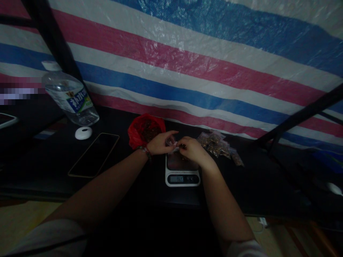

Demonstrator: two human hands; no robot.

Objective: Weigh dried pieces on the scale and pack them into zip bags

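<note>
Both my hands meet above the far end of a small white digital scale (182, 178); its display is lit, but the digits are hard to read. My left hand (158, 142), with a beaded bracelet at the wrist, is closed on one side of a small clear plastic bag (175, 144). The fingers of my right hand (193, 149) pinch the bag's other side, hiding much of it. Just left of my left hand, an open red plastic bag (135, 130) holds brown dried pieces. Several filled small clear bags (218, 144) lie heaped to the right of my right hand.
On the black table (150, 185), a phone (93, 155), a white earphone case (83, 133) and a large clear bottle (71, 94) stand or lie at left. A striped plastic sheet (187, 71) hangs behind. Dark metal bars (302, 112) slant on both sides.
</note>
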